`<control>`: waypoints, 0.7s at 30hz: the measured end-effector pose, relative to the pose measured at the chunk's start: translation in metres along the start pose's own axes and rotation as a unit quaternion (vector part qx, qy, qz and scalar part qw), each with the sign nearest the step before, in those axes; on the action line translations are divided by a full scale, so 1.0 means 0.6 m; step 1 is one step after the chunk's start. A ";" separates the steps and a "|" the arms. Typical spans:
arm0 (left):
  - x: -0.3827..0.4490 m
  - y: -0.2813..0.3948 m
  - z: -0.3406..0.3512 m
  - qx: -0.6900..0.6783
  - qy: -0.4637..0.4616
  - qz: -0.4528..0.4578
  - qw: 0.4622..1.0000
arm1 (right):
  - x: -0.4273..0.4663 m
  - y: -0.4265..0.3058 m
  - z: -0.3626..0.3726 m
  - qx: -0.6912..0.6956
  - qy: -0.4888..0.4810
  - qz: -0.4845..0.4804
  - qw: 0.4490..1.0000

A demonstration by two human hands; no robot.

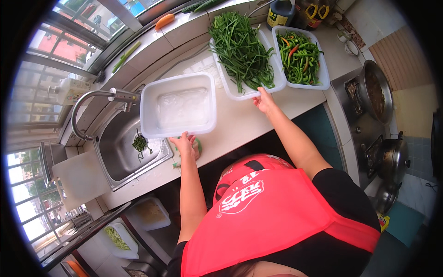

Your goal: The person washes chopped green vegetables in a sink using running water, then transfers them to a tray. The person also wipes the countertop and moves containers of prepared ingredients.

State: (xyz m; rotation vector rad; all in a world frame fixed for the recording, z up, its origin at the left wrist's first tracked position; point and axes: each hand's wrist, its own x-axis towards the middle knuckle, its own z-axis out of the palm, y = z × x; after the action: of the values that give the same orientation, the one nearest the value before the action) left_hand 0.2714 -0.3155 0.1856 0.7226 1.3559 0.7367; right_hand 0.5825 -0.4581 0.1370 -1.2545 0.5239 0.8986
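My left hand [186,143] grips the near rim of a translucent white plastic tub [181,109]. This tub looks empty and wet inside, and overlaps the sink's right edge. My right hand [264,101] holds the near edge of a second white tub [279,79], heaped with long green leaves like garlic chives [240,52]. To its right, a third tub [324,82] contains green peppers [299,57] with a few orange-red ones. Partly hidden behind my left hand is a green and tan cloth or sponge [197,149] on the counter.
Green scraps [139,143] lie in the steel sink [117,147], beneath a curved faucet [78,114]. A cutting board [81,178] stands left of it. A carrot [165,21] rests on the window ledge. At right, a wok [375,90] and a lidded pot [394,159] occupy the stove.
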 end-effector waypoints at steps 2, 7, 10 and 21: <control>0.029 0.021 -0.020 0.053 -0.009 0.028 0.998 | 0.004 -0.004 -0.002 0.006 0.010 0.028 1.000; 0.124 0.042 -0.087 0.152 -0.010 0.065 0.986 | 0.003 0.006 -0.004 0.042 0.008 0.032 0.999; 0.133 0.022 -0.087 0.166 -0.017 0.110 0.980 | 0.012 0.009 -0.005 0.037 -0.013 0.038 0.999; 0.172 0.057 -0.117 0.200 -0.065 0.154 0.966 | -0.017 -0.026 -0.031 -0.002 -0.010 0.009 1.000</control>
State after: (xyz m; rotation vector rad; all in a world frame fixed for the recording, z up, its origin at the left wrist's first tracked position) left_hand 0.2071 -0.2099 0.1477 1.3027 1.3001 0.6476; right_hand 0.5918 -0.4797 0.1491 -1.2445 0.5179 0.9275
